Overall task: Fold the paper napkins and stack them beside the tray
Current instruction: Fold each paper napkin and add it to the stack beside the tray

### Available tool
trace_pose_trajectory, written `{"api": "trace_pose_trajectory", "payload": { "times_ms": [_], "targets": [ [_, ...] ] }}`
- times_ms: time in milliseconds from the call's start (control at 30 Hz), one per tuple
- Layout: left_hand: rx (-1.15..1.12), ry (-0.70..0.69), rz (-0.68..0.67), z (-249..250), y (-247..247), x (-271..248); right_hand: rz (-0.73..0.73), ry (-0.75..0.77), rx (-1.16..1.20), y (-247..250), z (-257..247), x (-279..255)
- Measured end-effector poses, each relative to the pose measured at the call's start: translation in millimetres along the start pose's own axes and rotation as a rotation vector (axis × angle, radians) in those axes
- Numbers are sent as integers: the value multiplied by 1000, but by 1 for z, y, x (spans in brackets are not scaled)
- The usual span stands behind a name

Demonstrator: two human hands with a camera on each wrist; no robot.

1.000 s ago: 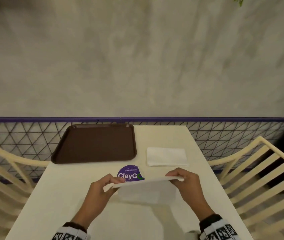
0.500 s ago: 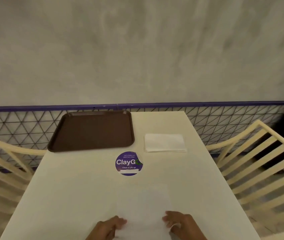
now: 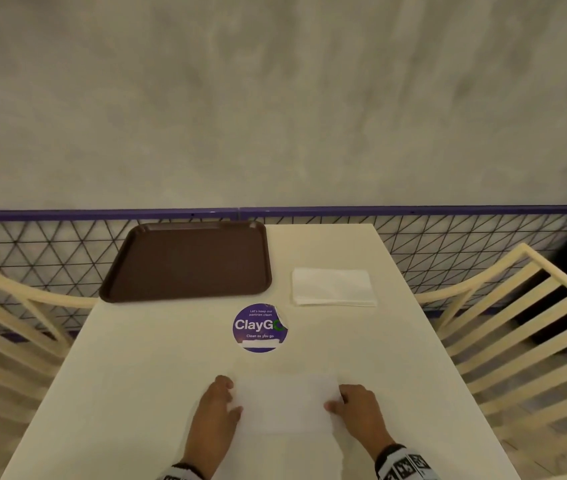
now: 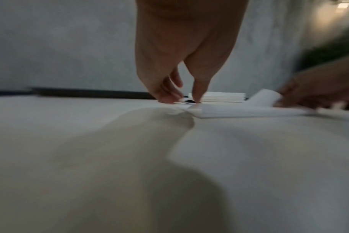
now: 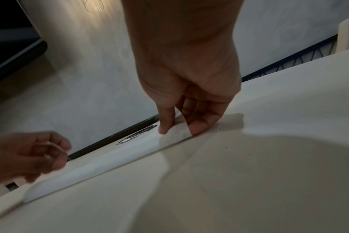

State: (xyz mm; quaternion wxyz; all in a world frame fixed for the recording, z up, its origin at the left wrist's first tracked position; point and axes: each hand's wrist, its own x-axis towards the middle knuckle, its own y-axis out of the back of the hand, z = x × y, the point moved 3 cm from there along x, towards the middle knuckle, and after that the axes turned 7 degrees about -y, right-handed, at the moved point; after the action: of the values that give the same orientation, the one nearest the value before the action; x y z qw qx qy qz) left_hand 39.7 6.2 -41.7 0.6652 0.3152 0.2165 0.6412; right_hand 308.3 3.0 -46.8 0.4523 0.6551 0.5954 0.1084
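Observation:
A white napkin [image 3: 285, 403] lies folded flat on the table in front of me. My left hand [image 3: 219, 403] is at its left edge, fingertips [image 4: 169, 97] down on the edge and pinching it. My right hand [image 3: 354, 407] pinches the right corner between thumb and forefinger [image 5: 165, 126], and the napkin [image 5: 110, 159] runs from there toward the left hand [image 5: 26, 156]. A stack of folded napkins [image 3: 334, 287] sits just right of the brown tray [image 3: 185, 261] at the far end of the table. That stack [image 4: 223, 97] also shows behind my left fingers.
A round purple ClayGo sticker [image 3: 260, 327] is stuck to the white table [image 3: 136, 393] between the tray and my hands. Cream slatted chairs [image 3: 517, 323] stand on both sides. A purple-railed wire fence [image 3: 448, 237] runs behind the table.
The napkin's raised far edge came over toward me and down. It now lies as a smaller flat rectangle, with my hands at its left and right edges.

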Motion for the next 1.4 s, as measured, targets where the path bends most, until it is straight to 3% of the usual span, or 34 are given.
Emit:
{"api": "trace_pose_trajectory", "payload": {
  "times_ms": [33,133,267,367,400,500,533,633,733,867,1000,1067,1200,1300,1400],
  "targets": [
    [96,-165,26,7,-4,-3,7,0,-12,0,-1,0],
    [368,-555,-137,22,-38,-19,-5,5,-9,0,-4,0],
    [614,-662,-365,3,-70,-40,21,80,-49,7,-11,-9],
    [605,-651,-409,2,-73,-46,323,318,-193,7,-12,-23],
    [588,-659,-399,1,-73,-45,364,415,-210,1,-13,-31],
    [598,-671,-373,-1,-73,-39,196,665,-445,-43,-13,-51],
    [605,-666,-368,0,-75,-40,88,657,-537,-58,-10,-52],
    [608,-642,-358,2,-69,-42,-5,650,-693,-75,11,-48],
    [614,-573,-351,-10,-55,-46,-104,588,-698,-46,33,-48],
    [580,-530,-259,-27,-27,-44,-58,470,-713,-22,46,-43],
    [359,-427,-287,-6,-11,-8,-1,457,-753,-20,47,-42],
    [332,-338,-321,12,-8,16,-64,411,-692,-23,48,-37],
    [453,-184,-542,25,-19,47,-161,356,-579,4,31,-31],
    [566,-158,-613,32,-21,59,-171,522,-480,22,2,-28],
    [662,-190,-734,36,-27,63,-205,487,-479,23,-22,-9]
  ]
}}
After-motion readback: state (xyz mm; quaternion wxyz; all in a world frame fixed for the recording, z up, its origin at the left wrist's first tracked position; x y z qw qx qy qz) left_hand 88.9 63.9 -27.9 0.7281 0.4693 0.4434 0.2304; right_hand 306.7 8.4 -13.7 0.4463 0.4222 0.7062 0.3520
